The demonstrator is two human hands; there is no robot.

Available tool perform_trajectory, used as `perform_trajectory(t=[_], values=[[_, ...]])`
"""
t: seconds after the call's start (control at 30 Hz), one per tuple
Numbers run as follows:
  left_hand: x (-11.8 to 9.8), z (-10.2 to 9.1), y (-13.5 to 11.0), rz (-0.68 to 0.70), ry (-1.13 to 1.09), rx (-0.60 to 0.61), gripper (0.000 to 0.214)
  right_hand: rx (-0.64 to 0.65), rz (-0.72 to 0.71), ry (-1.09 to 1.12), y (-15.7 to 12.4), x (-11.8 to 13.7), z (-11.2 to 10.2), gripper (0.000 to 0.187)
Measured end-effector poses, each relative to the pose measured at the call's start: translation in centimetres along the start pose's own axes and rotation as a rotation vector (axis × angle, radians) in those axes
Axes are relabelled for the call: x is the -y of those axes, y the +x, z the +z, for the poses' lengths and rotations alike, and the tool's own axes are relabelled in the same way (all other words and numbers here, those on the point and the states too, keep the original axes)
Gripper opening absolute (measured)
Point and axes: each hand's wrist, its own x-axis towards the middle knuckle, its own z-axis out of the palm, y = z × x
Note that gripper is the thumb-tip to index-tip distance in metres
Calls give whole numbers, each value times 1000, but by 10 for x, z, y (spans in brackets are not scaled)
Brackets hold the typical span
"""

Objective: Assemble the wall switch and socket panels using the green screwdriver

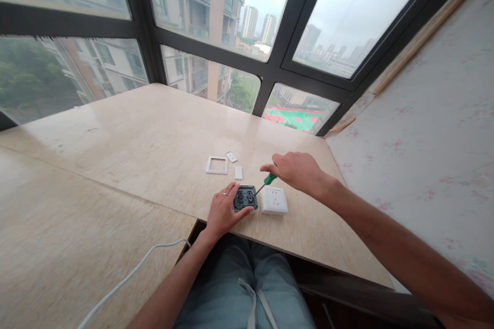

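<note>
My left hand (pixel 225 209) grips a wall switch (pixel 245 198) near the counter's front edge, thumb along its near side and fingers on its far left side. The switch's black inner face is uncovered and looks up. My right hand (pixel 295 170) is closed around the green handle of a screwdriver (pixel 269 179). Its shaft slants down to the left, and the tip meets the right part of the black face. Just right of the switch lies a white wall socket (pixel 274 201). Beyond it are a white square frame (pixel 217 165) and two small white rocker caps (pixel 238 172).
The pale stone counter (pixel 135 138) runs up to dark-framed windows (pixel 216 53). A white cable (pixel 135 268) crosses its left part to the front edge. On the right stands a wall (pixel 424 143) with floral paper. My legs are under the counter's front edge.
</note>
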Motion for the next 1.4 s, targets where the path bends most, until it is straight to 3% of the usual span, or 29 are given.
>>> perform_trajectory(t=[0.07, 0.13, 0.23, 0.33, 0.5, 0.57, 0.63, 0.73, 0.8, 0.9, 0.97, 1.13, 1.27, 1.4], values=[[0, 0, 0, 2, -1, -6, 74, -8, -103, 52, 0, -4, -1, 40], [-1, 0, 0, 4, 1, -9, 73, -30, -308, 189, -2, -11, -1, 27], [-2, 0, -1, 3, 15, 7, 74, -39, -508, 358, -7, -17, 3, 56], [-2, 0, -1, 2, 28, 25, 74, -43, -383, 346, -7, -11, 6, 55], [-3, -2, -2, 5, 36, 70, 73, -28, -72, 84, 2, -1, 2, 46], [-3, -3, -2, 3, 41, 81, 72, -40, -108, 130, 3, -6, 2, 37], [-3, -3, -2, 6, 44, 88, 71, -59, -254, 274, 3, -12, 5, 30], [-3, -4, -2, 14, 39, 85, 63, -59, -413, 434, 2, -18, 11, 51], [-3, -5, -2, 13, 35, 75, 56, -60, -349, 398, 2, -16, 14, 55], [-3, -4, -2, 4, 32, 59, 51, -33, -85, 142, 3, -9, 11, 50], [-3, -3, -3, -2, 12, 42, 49, 8, 6, 20, 3, -8, 8, 51], [-2, -1, -3, -80, -173, -164, 34, -74, -267, 264, -2, -19, 7, 23], [-2, -4, 1, -179, -315, -295, 27, -139, -379, 477, -4, -24, 16, 43], [0, -7, 3, -233, -368, -338, 24, -141, -278, 443, 1, -23, 24, 53]])
